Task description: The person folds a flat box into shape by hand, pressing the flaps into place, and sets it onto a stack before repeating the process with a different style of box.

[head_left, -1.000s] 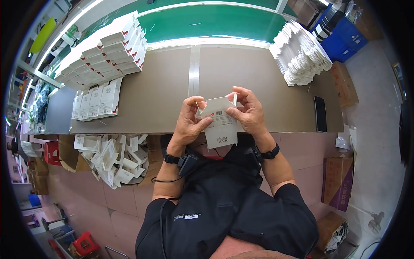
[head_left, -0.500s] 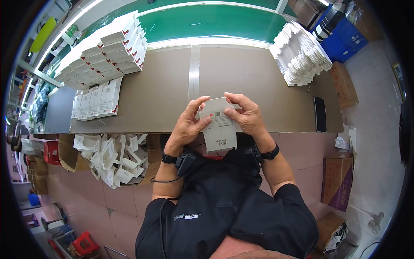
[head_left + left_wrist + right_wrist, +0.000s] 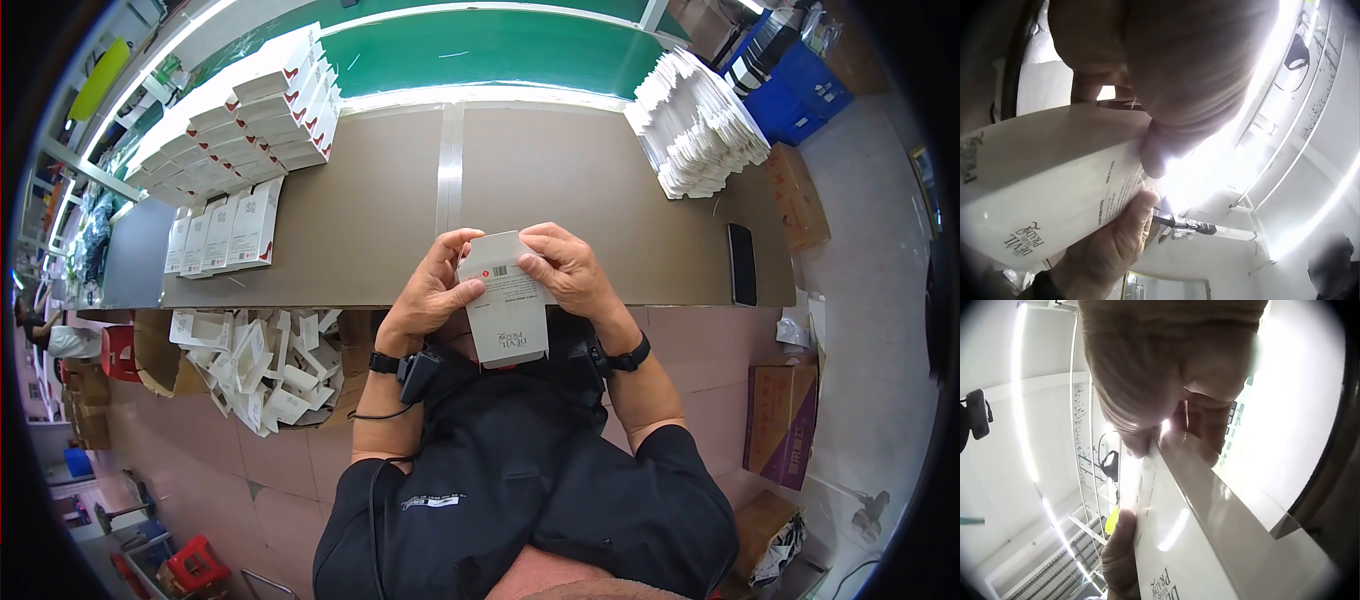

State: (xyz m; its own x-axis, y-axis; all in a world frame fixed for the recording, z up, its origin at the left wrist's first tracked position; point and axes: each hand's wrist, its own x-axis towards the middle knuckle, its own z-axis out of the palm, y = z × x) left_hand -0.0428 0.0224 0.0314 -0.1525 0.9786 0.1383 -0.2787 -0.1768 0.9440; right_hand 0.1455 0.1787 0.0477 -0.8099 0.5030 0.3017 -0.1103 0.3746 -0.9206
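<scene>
Both hands hold a white printed carton [image 3: 508, 325] at the table's near edge, in front of the chest. Its top flap [image 3: 497, 245] stands at the far end, with a barcode and a red mark just below. My left hand [image 3: 437, 288] grips the left side, thumb on the printed face. At the upper right corner my right hand [image 3: 572, 270] pinches the carton between thumb and fingers. The left wrist view shows the carton's broad printed face [image 3: 1054, 194]; in the right wrist view its side panel [image 3: 1235, 519] has a cut-out at the edge.
Finished-looking white boxes [image 3: 285, 110] are stacked at the table's back left, with several more [image 3: 255, 225] in front. A pile of flat white cartons [image 3: 700, 130] stands back right, near a phone [image 3: 742, 265]. Below the left edge, a cardboard box [image 3: 160, 355] holds loose white cartons [image 3: 265, 375].
The side flaps that stood out at the carton's top have been folded in, and the fingers have closed in around that end. The carton has shifted slightly toward the body.
</scene>
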